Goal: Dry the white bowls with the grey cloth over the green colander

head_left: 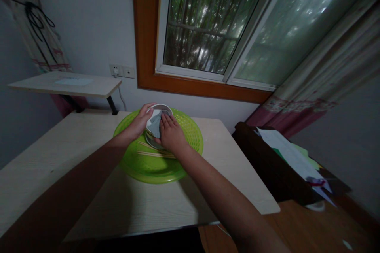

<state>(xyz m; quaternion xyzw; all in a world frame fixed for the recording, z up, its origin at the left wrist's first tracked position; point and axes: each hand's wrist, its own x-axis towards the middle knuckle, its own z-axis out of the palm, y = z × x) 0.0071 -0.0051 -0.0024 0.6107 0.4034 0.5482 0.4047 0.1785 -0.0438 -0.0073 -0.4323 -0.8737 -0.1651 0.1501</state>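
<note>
My left hand (pixel 141 120) grips the rim of a white bowl (pixel 162 106), its thumb inside and its fingers around the outer side. The bowl is tilted toward me over a round, bright green plastic basket (pixel 192 128). A grey-blue cloth (pixel 154 125) lies bunched against the bowl. My right hand (pixel 172 132) is pressed on this cloth, fingers close together. Below the bowl a greyish round rim (pixel 152 142) shows, mostly covered; I cannot make out what it belongs to. Light wooden chopsticks (pixel 152 153) lie in the basket, partly behind my right wrist.
The basket stands on a pale wooden table (pixel 237 174). A raised shelf (pixel 68 83) with a paper on it is at the back left. Wall sockets (pixel 122 71) and a window are behind. To the right, a dark brown piece of furniture (pixel 261 162) bears papers (pixel 292 156).
</note>
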